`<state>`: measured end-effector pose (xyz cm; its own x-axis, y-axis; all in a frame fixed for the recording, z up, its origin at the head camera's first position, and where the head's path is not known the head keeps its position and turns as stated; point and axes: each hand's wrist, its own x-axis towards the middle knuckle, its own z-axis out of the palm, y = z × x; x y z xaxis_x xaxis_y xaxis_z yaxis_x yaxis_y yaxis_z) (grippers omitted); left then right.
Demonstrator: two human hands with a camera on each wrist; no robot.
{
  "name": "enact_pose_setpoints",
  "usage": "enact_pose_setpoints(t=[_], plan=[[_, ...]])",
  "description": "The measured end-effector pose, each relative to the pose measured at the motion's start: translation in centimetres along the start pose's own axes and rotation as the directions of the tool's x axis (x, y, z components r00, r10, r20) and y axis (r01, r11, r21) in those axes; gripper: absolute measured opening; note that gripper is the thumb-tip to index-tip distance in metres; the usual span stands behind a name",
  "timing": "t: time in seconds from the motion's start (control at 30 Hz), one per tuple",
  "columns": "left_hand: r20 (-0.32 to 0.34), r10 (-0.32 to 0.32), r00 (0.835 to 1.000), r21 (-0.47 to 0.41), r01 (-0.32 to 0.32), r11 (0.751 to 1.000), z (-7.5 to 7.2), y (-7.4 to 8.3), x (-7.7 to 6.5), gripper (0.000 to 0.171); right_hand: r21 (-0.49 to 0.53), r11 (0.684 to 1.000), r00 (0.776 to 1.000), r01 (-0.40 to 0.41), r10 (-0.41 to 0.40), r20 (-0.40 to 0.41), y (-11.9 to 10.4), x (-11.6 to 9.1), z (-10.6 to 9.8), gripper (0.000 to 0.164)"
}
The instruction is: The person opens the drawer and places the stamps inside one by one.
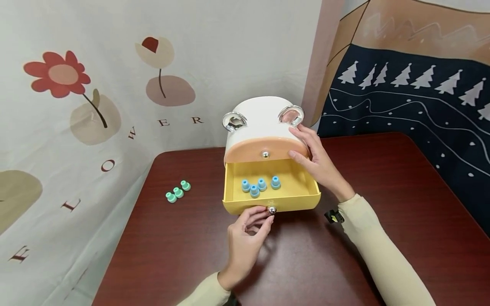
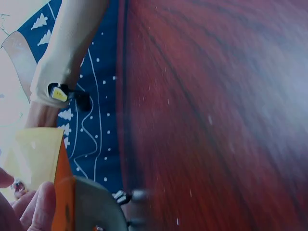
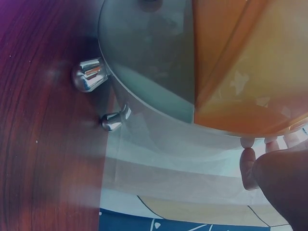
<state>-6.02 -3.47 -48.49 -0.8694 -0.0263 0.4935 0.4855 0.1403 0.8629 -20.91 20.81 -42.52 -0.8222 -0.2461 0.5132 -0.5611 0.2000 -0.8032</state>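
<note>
A small toy cabinet [image 1: 264, 112] stands on the table, with a white rounded top, two silver ear-like rings and an orange upper front [image 1: 245, 151]. Its yellow drawer [image 1: 294, 204] is pulled out and holds several small blue pegs [image 1: 261, 184]. My left hand [image 1: 245, 240] pinches the drawer's silver knob [image 1: 272, 210] between thumb and fingers, below the drawer's front. With fingers stretched out, my right hand [image 1: 321, 163] rests on the cabinet's right side, thumb against the orange front and fingertips near the right silver ring [image 1: 292, 116].
Three mint-green pegs [image 1: 178, 192] stand in a row on the dark red-brown table [image 1: 160, 255], left of the cabinet. Behind it hangs a pale cloth [image 1: 229, 55] with flowers. A navy cloth [image 1: 402, 97] with white trees hangs at the right.
</note>
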Motion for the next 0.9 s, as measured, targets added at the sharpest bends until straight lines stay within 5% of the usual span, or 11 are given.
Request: enact_pose_setpoints(t=[0.43,0.9], plan=[[-0.066,0.061,0.996,-0.006,-0.061,0.998,1.4,-0.4,1.0,0.017,0.026,1.000,0.998,0.005,-0.006,0.060,0.3,0.2,-0.7,0.059],[-0.104,-0.001,0.995,-0.021,-0.001,1.000,2.4,-1.7,4.7,0.016,0.052,0.998,0.995,-0.037,0.032,0.095,-0.1,-0.3,-1.1,0.054]])
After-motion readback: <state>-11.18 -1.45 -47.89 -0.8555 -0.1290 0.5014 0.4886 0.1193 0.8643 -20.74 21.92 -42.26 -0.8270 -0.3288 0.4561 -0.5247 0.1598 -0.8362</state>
